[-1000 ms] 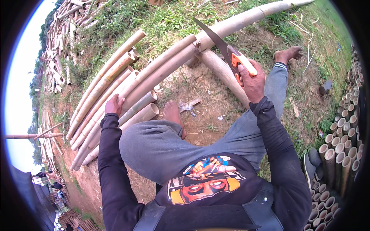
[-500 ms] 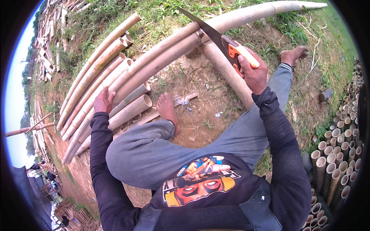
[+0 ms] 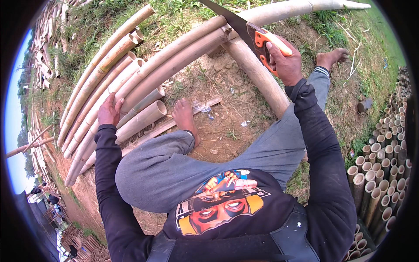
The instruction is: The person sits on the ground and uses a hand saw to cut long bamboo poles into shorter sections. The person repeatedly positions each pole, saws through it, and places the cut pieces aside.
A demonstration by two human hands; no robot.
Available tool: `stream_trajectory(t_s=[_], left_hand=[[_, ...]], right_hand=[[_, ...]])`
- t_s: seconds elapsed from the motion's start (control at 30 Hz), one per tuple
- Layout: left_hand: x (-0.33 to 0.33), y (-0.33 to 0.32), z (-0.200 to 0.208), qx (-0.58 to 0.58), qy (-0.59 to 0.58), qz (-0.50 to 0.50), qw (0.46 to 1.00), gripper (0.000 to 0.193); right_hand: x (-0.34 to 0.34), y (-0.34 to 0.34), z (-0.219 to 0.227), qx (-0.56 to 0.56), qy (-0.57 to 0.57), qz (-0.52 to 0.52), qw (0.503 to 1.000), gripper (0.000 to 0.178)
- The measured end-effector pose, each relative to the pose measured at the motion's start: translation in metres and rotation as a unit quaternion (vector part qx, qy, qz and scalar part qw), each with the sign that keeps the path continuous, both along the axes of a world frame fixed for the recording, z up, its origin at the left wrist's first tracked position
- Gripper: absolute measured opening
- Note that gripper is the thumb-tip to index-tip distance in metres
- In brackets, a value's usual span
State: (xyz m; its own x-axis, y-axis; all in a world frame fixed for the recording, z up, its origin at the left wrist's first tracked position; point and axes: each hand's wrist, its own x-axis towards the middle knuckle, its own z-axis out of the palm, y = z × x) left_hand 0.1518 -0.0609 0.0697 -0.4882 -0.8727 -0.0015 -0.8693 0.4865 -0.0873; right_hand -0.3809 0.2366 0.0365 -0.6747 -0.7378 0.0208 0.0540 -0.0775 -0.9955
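Note:
My right hand (image 3: 286,61) is closed round the orange and white handle of a hand saw (image 3: 238,24). Its dark blade lies against the far end of a bamboo pole (image 3: 176,47), pointing away and to the left. A second pole (image 3: 179,61) runs alongside the first, on its near side. My left hand (image 3: 110,111) grips the bamboo further down, fingers curled over the top; its underside is hidden. Beneath the pole ends, a thick bamboo piece (image 3: 257,76) slants back toward my right leg, and a long pale pole (image 3: 279,16) stretches off to the right.
More cut poles (image 3: 104,65) lie to the left, with short open tubes (image 3: 148,112) near my bare foot (image 3: 185,115). A dense stack of upright bamboo tubes (image 3: 379,174) stands at the right. Split bamboo (image 3: 41,52) is piled at the far left. Grass and bare soil surround me.
My right hand and the saw have moved forward, away from my body, with the blade still at the pole's end. My left hand stays on the bamboo. The whole view has shifted slightly.

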Motion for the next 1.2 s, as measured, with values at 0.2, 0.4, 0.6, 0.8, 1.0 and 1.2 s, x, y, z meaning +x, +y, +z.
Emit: stream_trajectory(t_s=[0.2,0.4,0.6,0.8,1.0,1.2], left_hand=[[0.002,0.000,-0.005,-0.002,-0.001,-0.009,1.000,0.056],[0.015,0.020,0.006,-0.080,-0.097,-0.066,0.990,0.058],[0.165,0.107,-0.011,-0.033,-0.247,-0.033,0.968,0.056],[0.270,0.135,-0.121,0.104,-0.158,0.134,0.973,0.072],[0.086,0.093,-0.155,0.343,0.741,0.317,0.483,0.127],[-0.057,0.031,-0.123,0.220,0.914,0.244,0.240,0.118]], right_hand=[[0.008,0.012,0.003,-0.005,0.019,-0.006,1.000,0.038],[-0.010,-0.031,-0.024,-0.069,-0.013,0.002,0.998,0.036],[-0.007,0.041,-0.038,-0.075,0.002,-0.124,0.989,0.038],[0.023,0.093,-0.037,-0.060,-0.030,-0.174,0.982,0.039],[0.057,0.102,-0.041,-0.035,-0.102,-0.222,0.969,0.039],[0.078,0.118,-0.022,-0.031,-0.078,-0.206,0.975,0.038]])
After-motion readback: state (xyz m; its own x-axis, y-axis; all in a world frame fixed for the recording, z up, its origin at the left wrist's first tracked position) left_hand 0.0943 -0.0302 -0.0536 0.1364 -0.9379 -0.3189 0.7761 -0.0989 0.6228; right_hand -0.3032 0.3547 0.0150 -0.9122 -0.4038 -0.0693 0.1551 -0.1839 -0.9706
